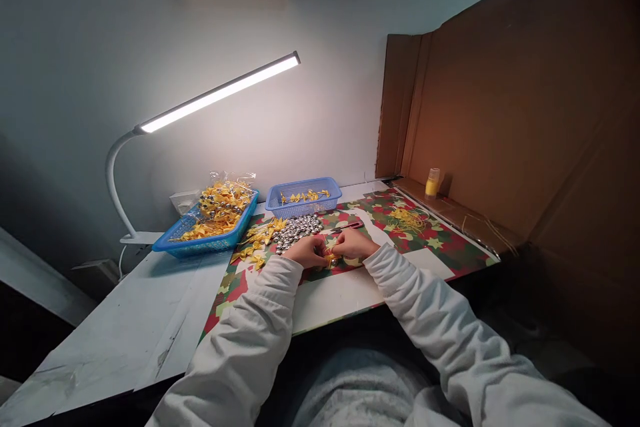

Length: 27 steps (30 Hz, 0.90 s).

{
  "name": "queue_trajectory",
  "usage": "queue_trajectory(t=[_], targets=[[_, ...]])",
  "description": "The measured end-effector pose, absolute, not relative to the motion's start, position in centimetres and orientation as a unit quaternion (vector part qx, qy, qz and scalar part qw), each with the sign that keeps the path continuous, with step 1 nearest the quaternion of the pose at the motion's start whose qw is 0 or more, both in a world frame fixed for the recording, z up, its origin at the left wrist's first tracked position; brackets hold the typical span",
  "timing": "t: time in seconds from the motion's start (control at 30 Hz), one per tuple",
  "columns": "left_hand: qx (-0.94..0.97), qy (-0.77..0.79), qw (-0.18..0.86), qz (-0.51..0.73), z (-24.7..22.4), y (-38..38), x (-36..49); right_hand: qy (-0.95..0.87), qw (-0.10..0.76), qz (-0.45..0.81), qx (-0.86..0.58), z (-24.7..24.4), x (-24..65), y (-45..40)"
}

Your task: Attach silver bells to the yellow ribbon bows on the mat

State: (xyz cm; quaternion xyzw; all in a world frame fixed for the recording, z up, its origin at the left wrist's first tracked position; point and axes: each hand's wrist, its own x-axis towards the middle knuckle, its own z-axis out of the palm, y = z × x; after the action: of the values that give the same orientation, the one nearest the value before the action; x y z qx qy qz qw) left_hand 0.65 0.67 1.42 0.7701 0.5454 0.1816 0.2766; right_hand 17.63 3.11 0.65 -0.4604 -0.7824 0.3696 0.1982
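Note:
Close together over the patterned mat (350, 284), my two hands meet at a small yellow ribbon piece (332, 258) with a silvery bit on it. My left hand (307, 251) pinches its left side. From the right, my right hand (354, 244) has its fingers closed on the same piece; the fingertips hide part of it. Just behind my left hand lies a pile of silver bells (299, 230). Yellow ribbon bows (260, 238) are spread left of the bells. A dark reddish tool (349, 225), perhaps small scissors or snips, rests behind my right hand.
A blue basket (205, 246) heaped with yellow bows and a plastic bag stands at left. Behind the bells is a smaller blue basket (303, 204) with bows. Yellow threads (407, 220) lie at right, near a yellow-filled bottle (432, 185). A lit lamp (220, 92) leans overhead; cardboard (490, 100) walls the right.

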Motion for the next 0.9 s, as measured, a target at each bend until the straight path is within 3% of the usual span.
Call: queue_trajectory(t=[0.33,0.67,0.9], targets=[[0.726,0.558,0.309,0.257,1.1,1.2,0.5,-0.751,0.272,0.382,-0.464,0.3,17.6,3.6],[0.677,0.503,0.416,0.34,1.3,1.3,0.8,-0.73,0.375,0.376,-0.431,0.1,17.6,4.4],[0.669,0.49,0.42,0.37,1.4,1.4,0.9,-0.724,0.397,0.359,-0.435,0.7,17.5,3.9]])
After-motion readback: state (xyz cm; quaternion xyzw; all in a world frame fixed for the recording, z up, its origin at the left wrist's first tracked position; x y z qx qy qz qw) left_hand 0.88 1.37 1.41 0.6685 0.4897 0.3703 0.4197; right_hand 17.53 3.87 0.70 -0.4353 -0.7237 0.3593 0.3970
